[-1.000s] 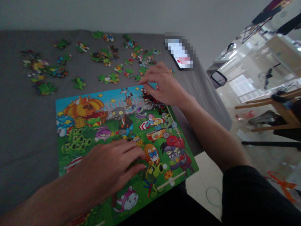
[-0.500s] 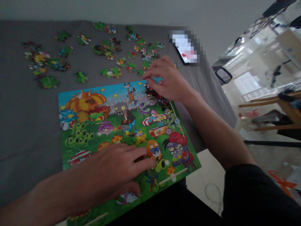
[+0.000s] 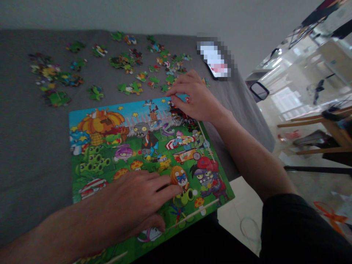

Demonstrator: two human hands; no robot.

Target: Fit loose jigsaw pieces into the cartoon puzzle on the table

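A colourful cartoon puzzle board [image 3: 110,143] lies on the grey table [image 3: 33,146], hanging over its near edge. My left hand [image 3: 134,205] rests flat on the board's lower middle with fingers stretched out, holding nothing. My right hand [image 3: 192,97] is at the board's upper right corner, fingers curled and pressed down on a puzzle piece [image 3: 176,108] there. Several loose puzzle pieces [image 3: 129,62] lie scattered on the cloth beyond the board.
A phone [image 3: 216,60] with a lit screen lies at the table's far right corner. To the right, past the table edge, are a glossy floor, a wooden chair frame [image 3: 316,121] and a cable [image 3: 250,227] on the floor.
My left hand slid down and right across the board, from the middle toward its lower edge. My right hand stayed at the upper right corner. The view shifted slightly.
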